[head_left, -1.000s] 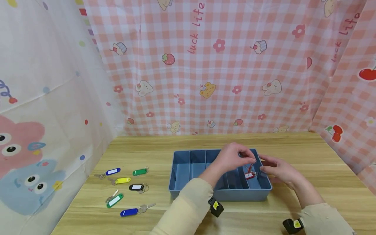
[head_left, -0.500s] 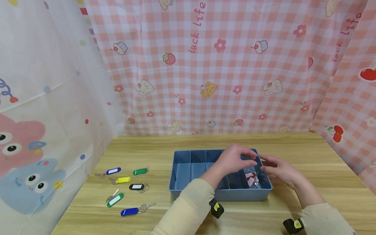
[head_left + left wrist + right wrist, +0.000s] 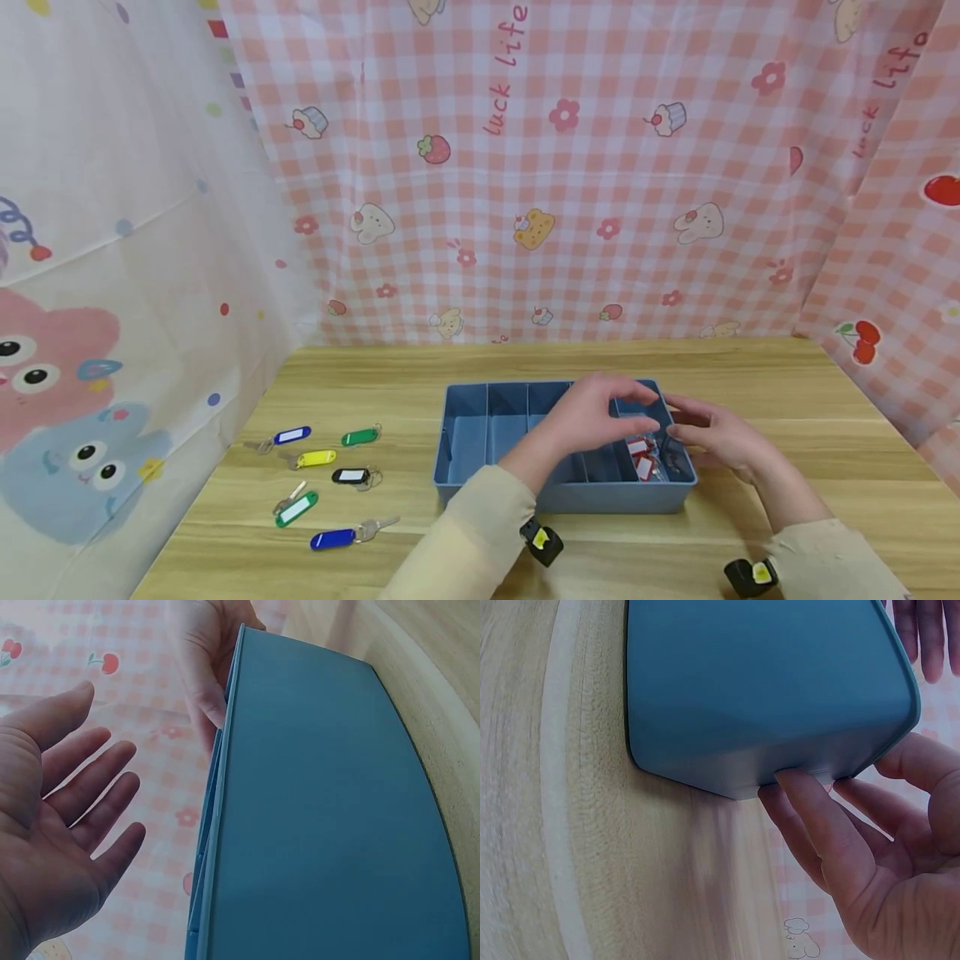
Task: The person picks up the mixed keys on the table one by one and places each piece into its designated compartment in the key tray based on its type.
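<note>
A blue-grey divided box [image 3: 615, 498] stands on the table. In its rightmost compartment lie keys with red-and-white key tags [image 3: 644, 467]. My left hand [image 3: 592, 417] hovers over the box's right half, thumb and fingers apart and holding nothing; the left wrist view shows that hand [image 3: 67, 802] with its fingers spread beside the rim. My right hand [image 3: 720, 437] holds the box's right end wall, with the thumb at the rim and the fingers against the outside, as the right wrist view shows on that hand [image 3: 855, 840].
Left of the box lie several tagged keys: blue tags [image 3: 292, 435] [image 3: 333, 539], green tags [image 3: 360, 437] [image 3: 297, 509], a yellow tag [image 3: 317, 458] and a black tag [image 3: 350, 476]. A checked cloth [image 3: 555, 275] hangs behind the wooden table [image 3: 375, 367].
My left hand let go of a red-tagged key, which dropped into the rightmost compartment, and the thumb and fingers spread apart. My right hand stayed on the box's end.
</note>
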